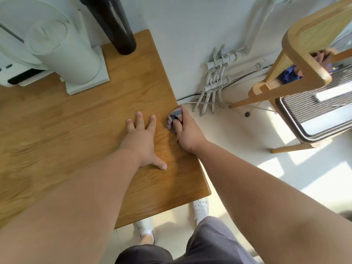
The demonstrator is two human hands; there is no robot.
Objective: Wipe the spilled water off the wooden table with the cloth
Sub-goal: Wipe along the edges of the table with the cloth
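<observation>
Cloth (174,115) at right edge of wooden worktop (76,130). Lay bunched and grey. Was gripped by right hand (188,135), fingers (183,116) curled round it. Rested just beside, flat on worktop: left hand (142,143), fingers straight and spread, holding nothing. Stood at worktop's back: white appliance (62,60) and dark cylinder (118,25). Seen beyond the edge, by the wall: white pipes (213,82), cane-backed chair (304,54).
</observation>
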